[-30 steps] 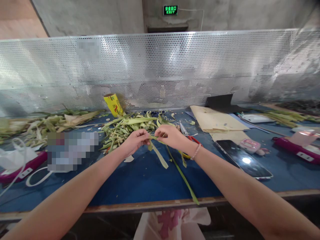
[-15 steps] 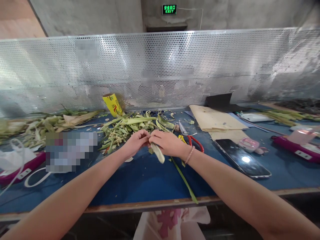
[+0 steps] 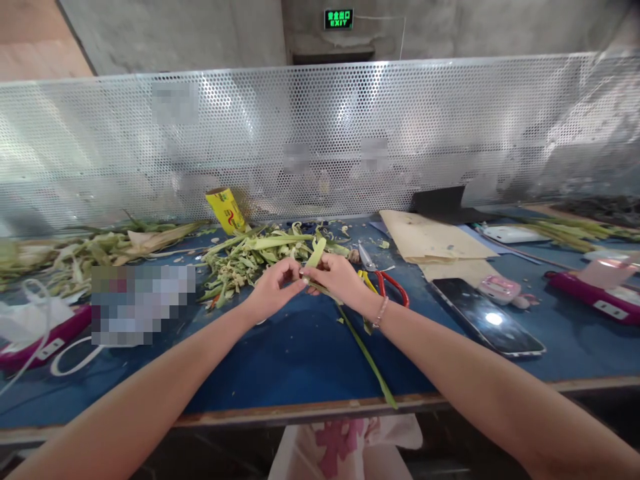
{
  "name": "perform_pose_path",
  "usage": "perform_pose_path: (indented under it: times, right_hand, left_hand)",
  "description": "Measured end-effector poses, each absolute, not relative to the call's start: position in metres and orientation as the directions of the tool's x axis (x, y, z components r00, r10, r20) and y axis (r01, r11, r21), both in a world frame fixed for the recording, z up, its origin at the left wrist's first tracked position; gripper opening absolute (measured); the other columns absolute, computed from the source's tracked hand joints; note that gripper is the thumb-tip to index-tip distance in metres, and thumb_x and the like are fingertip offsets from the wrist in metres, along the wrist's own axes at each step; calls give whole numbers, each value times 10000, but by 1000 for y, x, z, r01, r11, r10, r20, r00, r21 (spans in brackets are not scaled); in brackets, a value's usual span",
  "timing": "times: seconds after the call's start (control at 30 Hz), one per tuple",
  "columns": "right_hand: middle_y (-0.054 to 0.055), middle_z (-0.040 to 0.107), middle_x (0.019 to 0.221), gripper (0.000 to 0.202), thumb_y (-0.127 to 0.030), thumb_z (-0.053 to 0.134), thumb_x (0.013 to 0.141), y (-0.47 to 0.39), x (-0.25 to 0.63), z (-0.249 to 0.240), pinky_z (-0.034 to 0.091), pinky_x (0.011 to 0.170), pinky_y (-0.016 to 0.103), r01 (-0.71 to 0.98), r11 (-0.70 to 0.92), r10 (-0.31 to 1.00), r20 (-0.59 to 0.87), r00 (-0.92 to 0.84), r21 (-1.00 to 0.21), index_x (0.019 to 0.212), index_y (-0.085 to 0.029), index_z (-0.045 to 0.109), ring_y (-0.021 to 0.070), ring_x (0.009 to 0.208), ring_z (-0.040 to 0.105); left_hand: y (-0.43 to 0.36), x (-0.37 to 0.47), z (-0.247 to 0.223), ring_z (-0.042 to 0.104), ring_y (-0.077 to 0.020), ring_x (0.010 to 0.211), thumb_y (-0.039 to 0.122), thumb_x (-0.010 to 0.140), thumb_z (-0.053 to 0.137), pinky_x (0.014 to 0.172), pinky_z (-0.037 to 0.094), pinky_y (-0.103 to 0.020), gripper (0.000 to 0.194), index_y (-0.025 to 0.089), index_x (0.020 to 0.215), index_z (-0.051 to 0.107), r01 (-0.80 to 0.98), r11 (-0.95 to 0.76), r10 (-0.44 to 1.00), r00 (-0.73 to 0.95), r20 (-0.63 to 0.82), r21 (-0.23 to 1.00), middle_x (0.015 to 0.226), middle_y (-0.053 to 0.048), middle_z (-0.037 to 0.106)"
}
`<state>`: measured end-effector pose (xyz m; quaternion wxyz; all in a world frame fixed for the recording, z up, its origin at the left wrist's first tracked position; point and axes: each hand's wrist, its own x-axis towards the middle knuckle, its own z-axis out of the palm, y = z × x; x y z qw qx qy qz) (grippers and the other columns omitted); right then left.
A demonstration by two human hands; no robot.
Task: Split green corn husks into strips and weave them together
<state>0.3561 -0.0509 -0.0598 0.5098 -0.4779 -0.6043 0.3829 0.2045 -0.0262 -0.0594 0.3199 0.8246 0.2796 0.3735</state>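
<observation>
Over the middle of the blue table, my left hand [image 3: 277, 285] and my right hand [image 3: 337, 280] meet with fingertips close together. Both pinch a pale green leaf strip [image 3: 317, 252], whose broad end stands up above my right fingers. The pinched part is mostly hidden by the fingers. Behind my hands lies a heap of green leaf scraps [image 3: 237, 263]. A long thin green stalk [image 3: 373, 367] runs from below my right wrist to the table's front edge; whether it joins the strip I cannot tell. Red-handled pliers [image 3: 395, 287] lie just beyond my right wrist.
A phone [image 3: 487, 317], a pink case [image 3: 499, 288] and brown paper sheets [image 3: 433, 237] lie at right. Purple power strips [image 3: 595, 297] sit on both sides. A yellow tube [image 3: 225, 210] leans behind the heap. A perforated metal screen [image 3: 330, 120] closes off the back.
The pale strip that hung down below my right hand now points up above it. My fingers have shifted slightly around it; the stalk and other things stay put.
</observation>
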Motion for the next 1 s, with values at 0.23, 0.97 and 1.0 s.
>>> perform_pose_path:
  times: [0.23,0.97,1.0]
  right_hand:
    - [18,564,510,313,-412,631,676,-49,353,-64,493,418,229,57,47,992,40,-118,-997,527,-167,504,118,435,572]
    - [32,543,762,171,-179,460,820,-54,361,-65,424,690,277,505,725,618,766,-178,-468,777,-168,626,132,731,515]
    - [31,537,763,167,-176,472,816,-53,361,-66,425,691,276,504,733,611,767,-194,-457,792,-171,637,131,736,512]
  left_hand:
    - [-27,205,-57,395,-92,581,213,722,505,556,334,-220,184,182,598,373,365,-744,658,546,519,560,620,28,404]
    - [-24,210,-61,492,-81,522,206,647,582,516,412,-219,97,155,718,541,187,-504,819,413,398,843,607,21,539]
    - [-24,211,-62,492,-83,534,206,647,581,521,411,-218,97,154,717,540,201,-510,815,425,394,836,618,19,541]
